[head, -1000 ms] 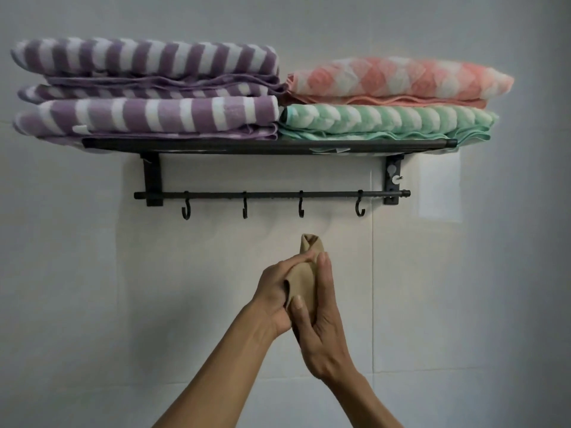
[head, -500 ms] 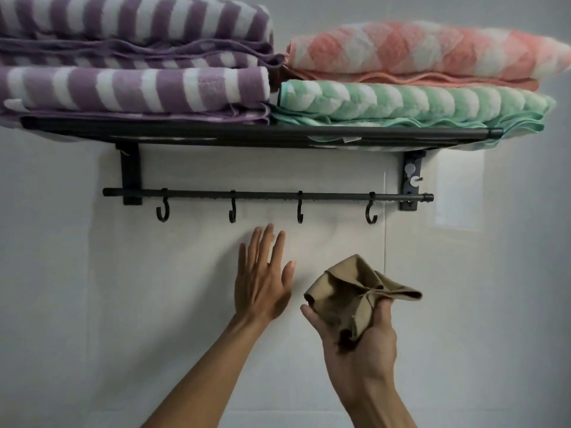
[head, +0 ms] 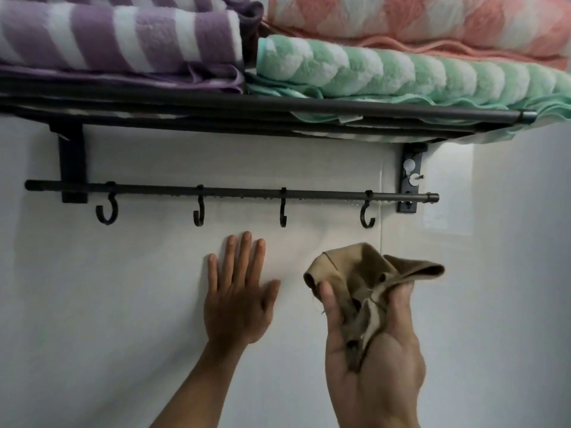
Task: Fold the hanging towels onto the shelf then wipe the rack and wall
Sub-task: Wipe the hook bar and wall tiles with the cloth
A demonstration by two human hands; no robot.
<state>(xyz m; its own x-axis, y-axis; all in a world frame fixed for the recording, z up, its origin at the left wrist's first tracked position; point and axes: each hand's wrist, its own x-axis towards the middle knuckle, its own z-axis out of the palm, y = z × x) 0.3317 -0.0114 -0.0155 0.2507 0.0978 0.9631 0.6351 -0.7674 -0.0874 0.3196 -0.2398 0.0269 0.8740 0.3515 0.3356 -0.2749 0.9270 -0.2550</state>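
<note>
A: Pressing flat on the wall (head: 92, 304) at lower centre of the head view, the left hand (head: 236, 299) has its fingers straight and spread, palm against the pale surface, just below the hook bar (head: 231, 191).

B: And the right hand (head: 370, 350)?

A: Lower right of centre, palm turned toward the camera. Its thumb and curled fingers grip a crumpled tan cloth (head: 367, 282), whose loose folds rise above the fingertips. Whether the cloth touches the wall cannot be told.

B: Where are the towels?

A: Across the top of the frame, folded on the black shelf (head: 278, 106). A purple striped towel (head: 117, 35) lies at upper left; a green towel (head: 401, 72) lies at upper right, with a pink towel (head: 417, 20) stacked on it.

B: The bar itself?

A: Bare, carrying four black hooks (head: 106, 211) and fixed by two brackets (head: 71, 162) under the shelf.
</note>
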